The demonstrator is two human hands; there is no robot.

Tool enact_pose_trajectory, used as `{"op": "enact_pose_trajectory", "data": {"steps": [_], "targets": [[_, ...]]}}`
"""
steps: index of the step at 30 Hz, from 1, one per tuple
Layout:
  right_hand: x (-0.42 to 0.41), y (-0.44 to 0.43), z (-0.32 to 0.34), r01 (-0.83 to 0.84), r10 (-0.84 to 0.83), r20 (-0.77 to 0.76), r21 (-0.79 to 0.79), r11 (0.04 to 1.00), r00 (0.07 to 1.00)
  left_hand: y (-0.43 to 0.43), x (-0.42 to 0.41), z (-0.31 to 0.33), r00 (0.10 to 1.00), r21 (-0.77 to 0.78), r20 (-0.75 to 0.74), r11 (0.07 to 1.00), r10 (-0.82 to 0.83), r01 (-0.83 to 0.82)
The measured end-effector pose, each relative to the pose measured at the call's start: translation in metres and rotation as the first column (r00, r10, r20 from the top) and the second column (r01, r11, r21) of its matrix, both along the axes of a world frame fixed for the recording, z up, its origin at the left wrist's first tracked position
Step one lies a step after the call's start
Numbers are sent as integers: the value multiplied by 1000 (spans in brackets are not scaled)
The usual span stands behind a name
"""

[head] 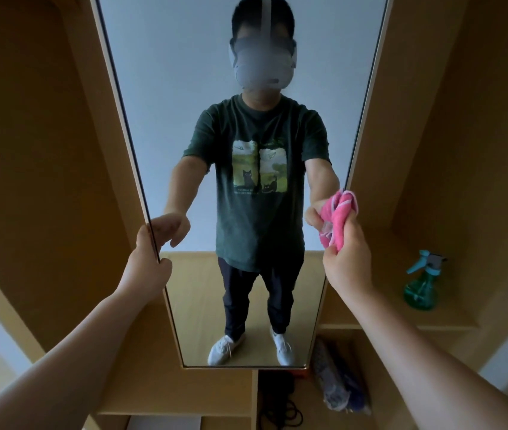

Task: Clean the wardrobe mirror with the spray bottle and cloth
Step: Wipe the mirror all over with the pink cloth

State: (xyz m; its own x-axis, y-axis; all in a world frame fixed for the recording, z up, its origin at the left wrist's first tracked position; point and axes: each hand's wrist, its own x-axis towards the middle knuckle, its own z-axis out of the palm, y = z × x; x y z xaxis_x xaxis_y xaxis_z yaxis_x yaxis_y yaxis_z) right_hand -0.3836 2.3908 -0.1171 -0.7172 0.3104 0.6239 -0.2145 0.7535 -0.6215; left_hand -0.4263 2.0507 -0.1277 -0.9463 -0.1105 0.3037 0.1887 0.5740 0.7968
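While left hand grips wardrobe mirror left edge, right hand clutches pink cloth at mirror's right edge; spray bottle right of mirror.

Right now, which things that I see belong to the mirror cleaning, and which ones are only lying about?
For the job:
- wardrobe mirror
- pink cloth, held at the mirror's right edge
- green spray bottle, standing on the shelf to the right

Lying about:
- patterned bundle, in the compartment under that shelf
- black cord, in the compartment below the mirror
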Motion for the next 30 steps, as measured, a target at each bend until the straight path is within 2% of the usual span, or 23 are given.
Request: {"op": "enact_pose_trajectory", "data": {"steps": [17, 30], "targets": [[1, -2, -29, -11, 12, 37, -36, 999, 999, -4, -2, -29, 998, 54, 50, 997, -49, 47], [6, 1, -57, -28, 36, 161, -56, 998, 986, -6, -1, -57, 986, -5, 167, 1000, -28, 29]]}}
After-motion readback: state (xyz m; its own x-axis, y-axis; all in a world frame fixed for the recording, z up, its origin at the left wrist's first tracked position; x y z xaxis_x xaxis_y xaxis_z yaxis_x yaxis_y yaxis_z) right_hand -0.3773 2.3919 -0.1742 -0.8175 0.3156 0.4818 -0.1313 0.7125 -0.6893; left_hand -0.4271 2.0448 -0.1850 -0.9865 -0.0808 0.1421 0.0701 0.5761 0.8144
